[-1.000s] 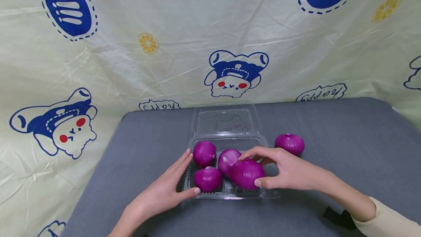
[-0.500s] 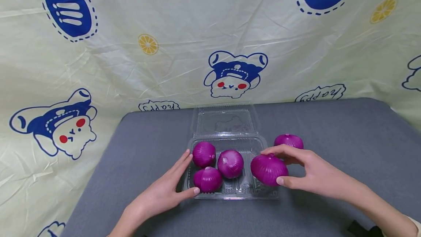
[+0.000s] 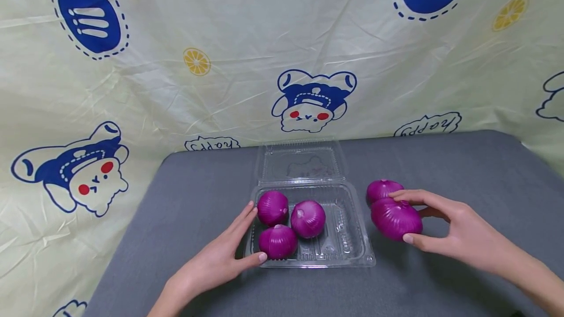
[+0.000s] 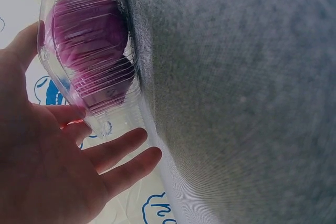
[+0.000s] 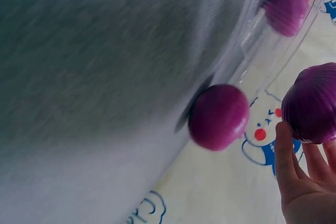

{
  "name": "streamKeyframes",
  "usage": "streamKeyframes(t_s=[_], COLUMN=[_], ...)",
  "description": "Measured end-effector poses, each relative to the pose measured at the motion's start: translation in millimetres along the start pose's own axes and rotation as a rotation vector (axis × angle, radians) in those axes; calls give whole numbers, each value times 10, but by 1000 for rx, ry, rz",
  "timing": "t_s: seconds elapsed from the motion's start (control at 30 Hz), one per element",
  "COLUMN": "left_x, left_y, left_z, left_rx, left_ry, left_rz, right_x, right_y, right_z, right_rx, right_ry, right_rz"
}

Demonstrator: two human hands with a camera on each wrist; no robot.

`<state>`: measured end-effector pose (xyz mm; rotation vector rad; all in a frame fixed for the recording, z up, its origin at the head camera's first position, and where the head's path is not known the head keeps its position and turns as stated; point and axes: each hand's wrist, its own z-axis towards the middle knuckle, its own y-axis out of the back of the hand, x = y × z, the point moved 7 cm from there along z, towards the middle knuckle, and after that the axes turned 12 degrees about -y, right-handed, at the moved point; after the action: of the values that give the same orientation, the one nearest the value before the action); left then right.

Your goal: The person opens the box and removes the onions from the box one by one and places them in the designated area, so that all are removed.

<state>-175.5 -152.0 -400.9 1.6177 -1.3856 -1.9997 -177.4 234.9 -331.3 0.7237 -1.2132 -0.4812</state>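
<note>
Three purple onions, one at the back left (image 3: 272, 208), one at the front left (image 3: 278, 242) and one in the middle (image 3: 308, 219), sit in a clear plastic clamshell box (image 3: 352, 253). My left hand (image 3: 220, 256) touches the box's left edge with fingers spread; the left wrist view shows the thumb and fingers along the rim (image 4: 50, 72). Right of the box, my right hand (image 3: 458, 229) grips another purple onion (image 3: 396, 219) between thumb and fingers, above the table. Behind it, a further onion (image 3: 381, 189) lies on the table, partly hidden in the head view.
The box's clear lid (image 3: 301, 160) lies folded back behind it. A grey cloth covers the table (image 3: 211, 175). Behind the table's far edge hangs a pale printed curtain (image 3: 246, 23).
My right hand has carried its onion from over the box to the right, beyond the box's edge. The left hand has stayed at the box's left edge.
</note>
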Motion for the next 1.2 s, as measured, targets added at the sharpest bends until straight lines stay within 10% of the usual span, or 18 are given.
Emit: streamKeyframes(t_s=[0.5, 1.2], left_x=[-25, -5], left_y=[4, -8], left_z=[-18, -33], left_rx=[-16, -10], left_ry=[-19, -9], left_rz=[4, 12], right_x=[-558, -1109], right_y=[363, 239], right_z=[-18, 297], right_rx=[-128, 24], right_ry=[-167, -237], right_rz=[-103, -204])
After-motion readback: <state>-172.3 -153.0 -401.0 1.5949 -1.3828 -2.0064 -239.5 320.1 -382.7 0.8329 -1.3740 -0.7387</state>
